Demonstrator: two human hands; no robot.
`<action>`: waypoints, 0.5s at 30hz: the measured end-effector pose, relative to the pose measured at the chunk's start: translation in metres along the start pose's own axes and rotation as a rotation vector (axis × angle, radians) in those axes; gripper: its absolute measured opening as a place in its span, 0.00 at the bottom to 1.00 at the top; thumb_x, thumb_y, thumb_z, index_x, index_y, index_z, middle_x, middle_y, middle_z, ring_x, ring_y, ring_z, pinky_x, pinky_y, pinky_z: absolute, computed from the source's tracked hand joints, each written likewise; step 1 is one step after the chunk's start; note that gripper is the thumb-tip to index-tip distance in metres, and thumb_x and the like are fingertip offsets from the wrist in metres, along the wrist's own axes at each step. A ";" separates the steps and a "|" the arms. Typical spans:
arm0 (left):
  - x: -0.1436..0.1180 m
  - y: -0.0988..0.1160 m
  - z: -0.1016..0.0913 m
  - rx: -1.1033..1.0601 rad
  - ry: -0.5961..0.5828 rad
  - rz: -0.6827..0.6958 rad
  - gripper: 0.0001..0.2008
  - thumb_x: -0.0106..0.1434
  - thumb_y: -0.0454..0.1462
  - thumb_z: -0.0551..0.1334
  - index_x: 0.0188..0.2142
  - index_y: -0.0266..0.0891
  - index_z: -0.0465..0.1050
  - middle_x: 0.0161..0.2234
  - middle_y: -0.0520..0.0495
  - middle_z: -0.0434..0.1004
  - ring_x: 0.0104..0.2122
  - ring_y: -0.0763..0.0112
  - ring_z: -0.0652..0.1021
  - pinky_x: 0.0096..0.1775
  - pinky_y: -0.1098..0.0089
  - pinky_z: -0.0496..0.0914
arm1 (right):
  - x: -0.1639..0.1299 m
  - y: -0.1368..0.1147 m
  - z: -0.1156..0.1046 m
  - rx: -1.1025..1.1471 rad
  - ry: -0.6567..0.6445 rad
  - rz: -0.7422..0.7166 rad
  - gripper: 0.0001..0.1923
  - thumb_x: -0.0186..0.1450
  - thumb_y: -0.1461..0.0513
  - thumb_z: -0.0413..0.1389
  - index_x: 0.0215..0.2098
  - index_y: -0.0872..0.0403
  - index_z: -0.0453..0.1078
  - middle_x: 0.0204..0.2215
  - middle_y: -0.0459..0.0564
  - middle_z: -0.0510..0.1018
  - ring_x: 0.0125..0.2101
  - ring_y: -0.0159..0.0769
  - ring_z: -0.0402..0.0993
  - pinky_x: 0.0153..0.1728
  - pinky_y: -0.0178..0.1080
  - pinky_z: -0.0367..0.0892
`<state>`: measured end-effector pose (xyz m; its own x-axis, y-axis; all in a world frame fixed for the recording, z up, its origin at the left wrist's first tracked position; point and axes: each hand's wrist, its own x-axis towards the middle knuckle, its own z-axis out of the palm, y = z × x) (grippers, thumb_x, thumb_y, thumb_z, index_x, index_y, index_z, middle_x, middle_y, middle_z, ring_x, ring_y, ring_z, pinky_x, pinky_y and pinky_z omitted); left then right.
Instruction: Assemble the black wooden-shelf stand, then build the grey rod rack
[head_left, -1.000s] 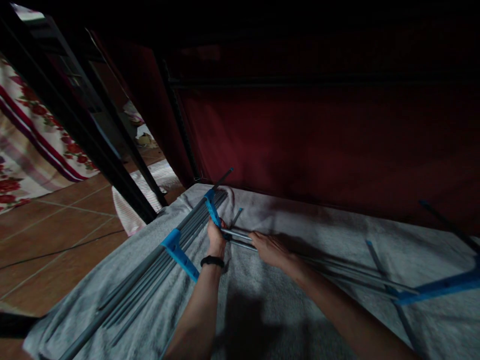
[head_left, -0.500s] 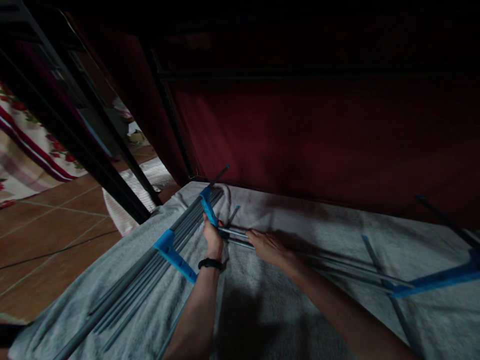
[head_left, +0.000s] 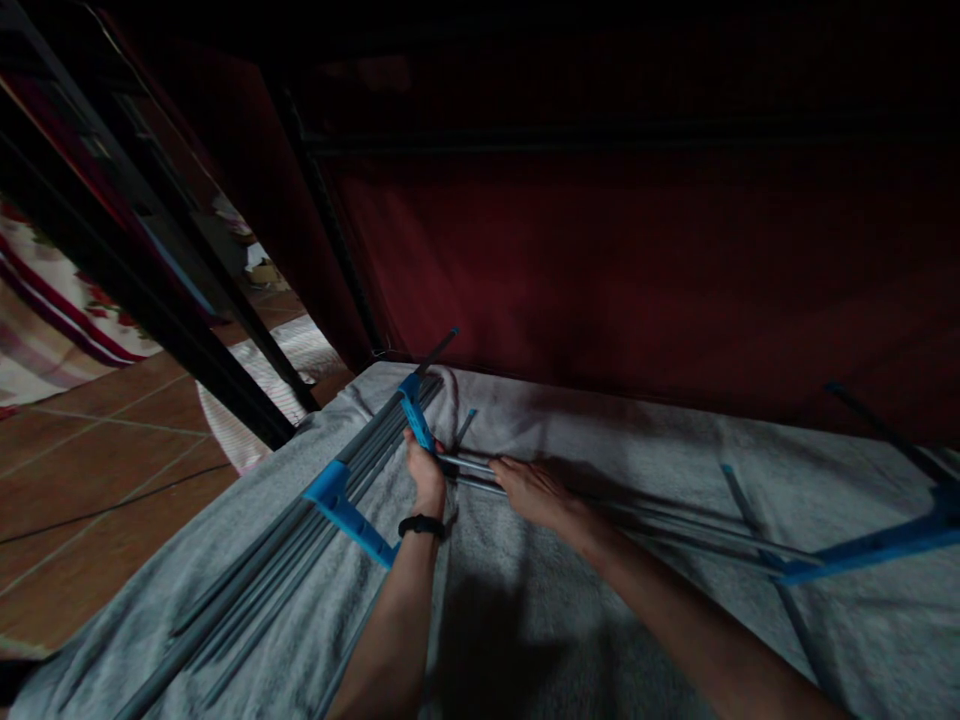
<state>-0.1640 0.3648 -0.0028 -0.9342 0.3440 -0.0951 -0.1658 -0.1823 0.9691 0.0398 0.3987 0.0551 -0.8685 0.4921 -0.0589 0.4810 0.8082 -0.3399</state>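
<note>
While the left hand (head_left: 426,478) grips a blue plastic crossbar (head_left: 417,420), the right hand (head_left: 529,490) at its three o'clock clasps thin grey metal rods (head_left: 675,535). The rods lie flat on a grey towel (head_left: 525,620).

Both bare forearms are reaching forward and converging. The left hand (head_left: 426,478) is curling into a closed grip, thumb side up, its wrist wearing a dark band. The right hand (head_left: 531,490) is lying lower and flatter, palm down, fingers pointing towards the left hand and closing loosely; the two hands are sitting just beside each other.
</note>
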 end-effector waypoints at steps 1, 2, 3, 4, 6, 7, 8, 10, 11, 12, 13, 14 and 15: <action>0.000 0.000 0.000 0.007 0.002 -0.001 0.31 0.63 0.63 0.49 0.18 0.43 0.64 0.14 0.53 0.64 0.15 0.72 0.66 0.21 0.70 0.61 | 0.000 0.000 0.001 -0.009 0.004 0.004 0.18 0.72 0.64 0.39 0.53 0.49 0.66 0.47 0.51 0.77 0.43 0.39 0.75 0.41 0.39 0.65; 0.001 0.000 0.000 0.013 0.003 -0.003 0.31 0.64 0.62 0.49 0.18 0.43 0.64 0.14 0.53 0.64 0.15 0.72 0.66 0.21 0.70 0.61 | 0.001 -0.001 0.001 -0.019 0.008 0.011 0.18 0.72 0.65 0.39 0.53 0.49 0.66 0.47 0.51 0.77 0.43 0.39 0.75 0.41 0.40 0.65; 0.002 0.000 0.000 0.020 0.003 -0.008 0.31 0.65 0.61 0.48 0.18 0.43 0.64 0.14 0.53 0.64 0.15 0.72 0.66 0.21 0.70 0.61 | 0.001 -0.002 0.002 -0.028 0.011 0.020 0.19 0.72 0.65 0.39 0.54 0.49 0.66 0.48 0.51 0.77 0.43 0.39 0.75 0.42 0.40 0.66; 0.002 0.000 0.000 0.026 0.003 -0.012 0.31 0.66 0.60 0.48 0.18 0.43 0.64 0.14 0.52 0.64 0.15 0.71 0.66 0.21 0.70 0.62 | 0.002 -0.003 0.002 -0.036 0.014 0.027 0.19 0.72 0.65 0.39 0.55 0.48 0.66 0.48 0.51 0.77 0.43 0.39 0.75 0.43 0.41 0.66; 0.002 0.001 0.000 0.035 0.004 -0.019 0.30 0.67 0.59 0.47 0.18 0.43 0.64 0.14 0.52 0.64 0.15 0.71 0.66 0.21 0.70 0.62 | 0.000 -0.007 0.001 -0.046 0.039 0.023 0.20 0.73 0.65 0.40 0.58 0.49 0.64 0.50 0.52 0.76 0.46 0.40 0.75 0.48 0.43 0.65; 0.002 0.003 0.001 0.037 0.007 -0.021 0.30 0.67 0.58 0.47 0.18 0.43 0.64 0.14 0.52 0.63 0.15 0.71 0.66 0.21 0.70 0.62 | -0.003 -0.009 -0.001 -0.049 0.068 0.015 0.20 0.73 0.64 0.41 0.60 0.50 0.62 0.51 0.53 0.75 0.48 0.40 0.73 0.51 0.44 0.64; 0.002 0.005 0.001 0.038 0.010 -0.024 0.29 0.68 0.57 0.47 0.19 0.43 0.64 0.14 0.53 0.63 0.15 0.71 0.66 0.21 0.70 0.62 | -0.008 -0.012 -0.002 -0.051 0.107 0.005 0.21 0.73 0.62 0.43 0.63 0.51 0.59 0.53 0.55 0.74 0.51 0.41 0.71 0.54 0.45 0.63; 0.000 0.009 0.003 0.041 0.013 -0.036 0.28 0.69 0.54 0.46 0.19 0.43 0.63 0.15 0.53 0.63 0.16 0.71 0.65 0.21 0.71 0.62 | -0.025 -0.016 -0.005 -0.051 0.200 -0.003 0.24 0.72 0.60 0.47 0.66 0.52 0.55 0.58 0.57 0.70 0.56 0.43 0.67 0.59 0.47 0.59; -0.001 0.011 0.004 0.045 0.006 -0.047 0.27 0.70 0.52 0.46 0.20 0.43 0.63 0.15 0.53 0.63 0.16 0.71 0.65 0.21 0.71 0.61 | -0.036 -0.017 -0.006 -0.044 0.242 0.004 0.25 0.72 0.59 0.47 0.66 0.52 0.54 0.59 0.56 0.69 0.57 0.42 0.64 0.60 0.47 0.58; -0.001 0.013 0.005 0.050 -0.001 -0.057 0.26 0.70 0.51 0.45 0.20 0.43 0.63 0.15 0.53 0.63 0.16 0.71 0.65 0.20 0.71 0.61 | -0.050 -0.018 -0.005 -0.031 0.277 0.020 0.24 0.72 0.60 0.47 0.66 0.51 0.55 0.60 0.55 0.68 0.58 0.42 0.63 0.61 0.46 0.57; -0.002 0.015 0.006 0.053 -0.006 -0.066 0.26 0.71 0.50 0.44 0.20 0.43 0.62 0.15 0.54 0.62 0.16 0.71 0.65 0.20 0.71 0.60 | -0.065 -0.016 -0.003 -0.009 0.308 0.048 0.23 0.73 0.61 0.46 0.65 0.50 0.56 0.60 0.54 0.68 0.58 0.40 0.63 0.61 0.45 0.57; -0.001 0.016 0.006 0.056 -0.011 -0.071 0.26 0.71 0.49 0.43 0.21 0.42 0.62 0.15 0.54 0.62 0.17 0.71 0.65 0.20 0.71 0.60 | -0.082 -0.013 0.000 0.023 0.345 0.094 0.22 0.73 0.61 0.45 0.64 0.48 0.59 0.59 0.53 0.69 0.58 0.39 0.63 0.61 0.44 0.57; 0.000 0.017 0.007 0.062 -0.008 -0.077 0.26 0.72 0.48 0.42 0.21 0.43 0.61 0.15 0.54 0.61 0.17 0.71 0.65 0.20 0.71 0.60 | -0.100 -0.008 0.004 0.065 0.386 0.156 0.21 0.72 0.62 0.44 0.62 0.48 0.61 0.58 0.52 0.70 0.58 0.38 0.64 0.61 0.43 0.58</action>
<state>-0.1641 0.3681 0.0148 -0.9169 0.3620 -0.1679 -0.2166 -0.0980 0.9713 0.1228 0.3415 0.0596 -0.6713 0.7023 0.2372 0.5842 0.6982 -0.4138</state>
